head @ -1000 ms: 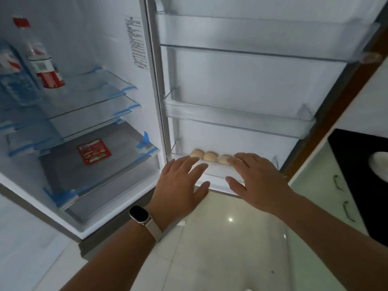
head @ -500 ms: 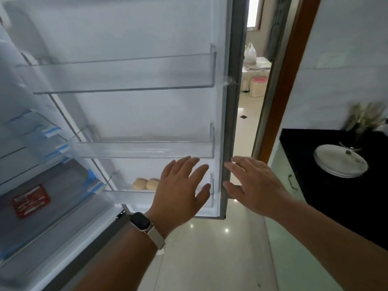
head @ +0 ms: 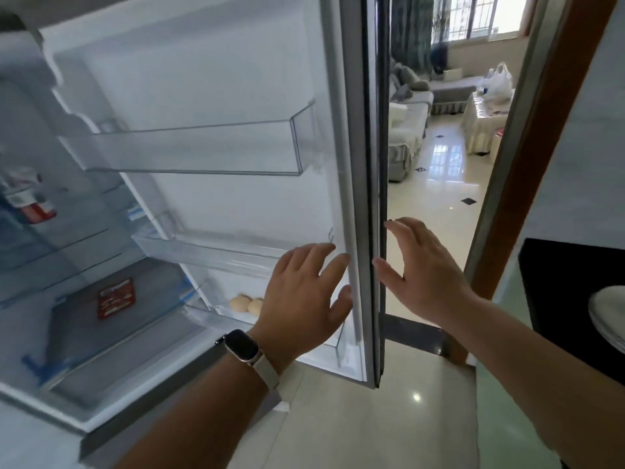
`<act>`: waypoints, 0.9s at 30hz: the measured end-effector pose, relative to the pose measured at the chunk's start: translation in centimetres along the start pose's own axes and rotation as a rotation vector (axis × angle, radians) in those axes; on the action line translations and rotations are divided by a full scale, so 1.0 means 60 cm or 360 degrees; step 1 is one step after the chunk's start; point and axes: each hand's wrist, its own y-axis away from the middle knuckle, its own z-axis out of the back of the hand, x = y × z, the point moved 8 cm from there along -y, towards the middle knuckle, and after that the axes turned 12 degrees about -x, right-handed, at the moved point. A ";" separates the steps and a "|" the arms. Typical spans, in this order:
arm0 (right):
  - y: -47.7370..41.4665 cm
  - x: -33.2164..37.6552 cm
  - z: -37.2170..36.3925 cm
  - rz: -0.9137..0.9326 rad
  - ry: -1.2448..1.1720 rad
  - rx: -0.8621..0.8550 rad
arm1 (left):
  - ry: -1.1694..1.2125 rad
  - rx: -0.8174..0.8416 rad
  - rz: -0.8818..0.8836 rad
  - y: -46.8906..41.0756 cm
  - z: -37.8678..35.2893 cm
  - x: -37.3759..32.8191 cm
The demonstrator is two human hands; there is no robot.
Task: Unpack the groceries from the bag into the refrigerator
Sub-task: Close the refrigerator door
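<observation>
The refrigerator door [head: 351,164] stands open in front of me, edge-on, with clear door bins. Two pale eggs [head: 246,304] lie in the lowest bin. My left hand [head: 304,299], with a watch on the wrist, hovers with spread fingers in front of the door's inner side and holds nothing. My right hand [head: 422,275] is empty too, fingers straight, just past the door's outer edge. A white plastic bag [head: 499,82] stands on a table in the far room. Inside the fridge, a red-labelled bottle [head: 28,201] shows at the left, blurred.
Glass shelves and a drawer with a red sticker [head: 116,297] fill the fridge body at left. A black counter [head: 575,299] with white plates [head: 608,316] is at right. A brown door frame [head: 541,147] leads to a room with sofas [head: 406,130].
My view has swung right, off the fridge shelves and onto the door edge and the far room. Both hands have left the egg bin and moved right to either side of the door edge.
</observation>
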 end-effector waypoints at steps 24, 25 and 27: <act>0.041 0.074 -0.009 0.0606 -0.0420 -0.0148 | -0.0104 -0.0294 0.0237 0.136 0.054 0.022; 0.044 0.087 -0.004 0.0656 -0.0431 -0.0157 | -0.0118 -0.0311 0.0258 0.147 0.066 0.025; 0.050 0.116 0.004 0.0735 -0.0471 -0.0183 | -0.0129 -0.0298 0.0326 0.168 0.089 0.037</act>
